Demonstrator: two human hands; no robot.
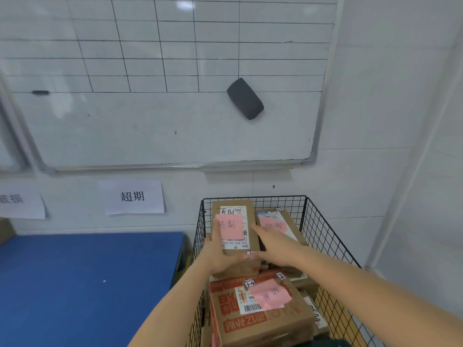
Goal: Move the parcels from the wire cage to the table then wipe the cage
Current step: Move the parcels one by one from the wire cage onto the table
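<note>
A black wire cage (323,236) stands at the lower right against the wall, filled with several cardboard parcels. A brown parcel (235,214) with a white label and a pink note is tilted up at the cage's back left. My left hand (220,256) grips its left and lower edge, and my right hand (275,246) holds its right side. Behind my right hand lies another brown parcel (278,222) with a pink note. Nearer to me sits an orange-printed parcel (260,311), also with a pink note. The blue table (87,284) lies left of the cage.
A whiteboard (162,78) with a black eraser (245,98) stuck on it hangs on the wall above. Two paper signs (134,197) are taped to the wall above the table. A brown box corner (5,229) shows at the far left edge.
</note>
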